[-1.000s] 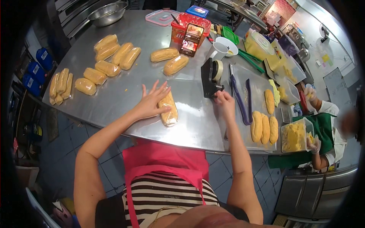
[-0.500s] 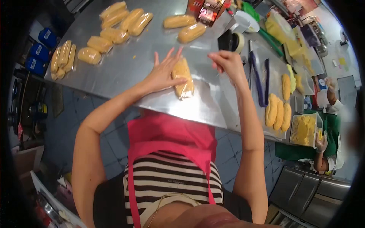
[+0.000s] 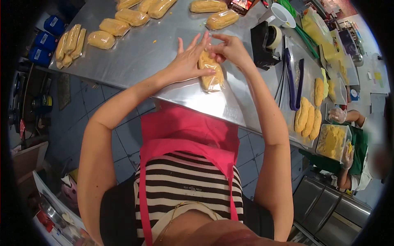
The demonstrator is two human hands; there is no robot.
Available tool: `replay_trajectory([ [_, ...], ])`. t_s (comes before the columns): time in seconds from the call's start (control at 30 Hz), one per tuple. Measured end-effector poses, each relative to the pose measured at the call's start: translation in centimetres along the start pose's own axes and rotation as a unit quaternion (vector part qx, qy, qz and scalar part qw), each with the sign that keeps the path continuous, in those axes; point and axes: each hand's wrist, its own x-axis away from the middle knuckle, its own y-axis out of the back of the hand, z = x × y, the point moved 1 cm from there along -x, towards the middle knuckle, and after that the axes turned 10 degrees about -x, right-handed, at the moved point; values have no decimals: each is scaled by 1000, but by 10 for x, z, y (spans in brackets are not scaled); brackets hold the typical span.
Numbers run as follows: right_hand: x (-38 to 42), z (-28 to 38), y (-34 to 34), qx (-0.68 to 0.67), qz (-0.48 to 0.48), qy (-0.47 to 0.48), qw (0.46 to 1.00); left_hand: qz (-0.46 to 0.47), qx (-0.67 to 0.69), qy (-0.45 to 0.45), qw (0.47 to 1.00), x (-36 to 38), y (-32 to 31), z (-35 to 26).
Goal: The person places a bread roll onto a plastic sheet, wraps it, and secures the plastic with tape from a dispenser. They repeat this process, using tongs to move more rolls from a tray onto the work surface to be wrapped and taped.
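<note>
Spreading wide, the left hand [image 3: 189,61] lies over one side of a wrapped roll [image 3: 211,80], its thumb laid across the glossy clear film and its fingers splayed toward the far end. The roll sits near the front edge of the brushed-metal counter [image 3: 135,61], its long, rounded body golden and slightly crumbly-looking under the crinkled plastic. The right hand [image 3: 230,51] meets it at that far end, fingers bent and index finger stretched toward the left fingertips; whether it pinches anything cannot be told.

Just to the right of that hand stands a black, hard-edged tape dispenser [image 3: 259,47] carrying a pale ring of tape [image 3: 275,37]. Beside it lie dark purple tongs [image 3: 292,84], their two slim arms joined in a narrow U. Nearer the counter's right end, bare elongated rolls [image 3: 308,119] with matte, grainy crusts lie side by side. A clear, squarish tub [image 3: 333,141] there holds a rough yellow mass, close to a co-worker's gloved hand [image 3: 347,158]. Across the left side, plump film-wrapped rolls [image 3: 115,27] shine near a bundle of slimmer wrapped pieces [image 3: 70,46].
</note>
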Motion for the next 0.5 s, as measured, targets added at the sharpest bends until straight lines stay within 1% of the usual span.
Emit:
replay_trajectory([
  [0.1, -10, -18, -4, 101, -62, 65, 991, 6, -5, 9, 1000, 0, 2, -4],
  [0.17, -11, -15, -2, 147, -45, 75, 985, 2, -24, 10, 1000, -1, 1, -5],
  [0.2, -11, -11, -1, 171, -36, 81, 981, 21, 6, 11, 1000, -1, -1, -3],
  [0.23, -8, -9, -1, 156, -37, 71, 985, 40, 36, 12, 998, -1, -2, 0],
  [0.3, 0, -10, 0, 141, -40, 56, 988, 51, 32, 10, 998, -1, -1, 0],
  [0.37, 3, -21, 4, 154, -49, 54, 985, 36, -34, 4, 999, 2, 3, -4],
  [0.5, 21, -17, 7, 179, -51, 35, 982, 17, -10, 3, 1000, -2, 1, -1],
])
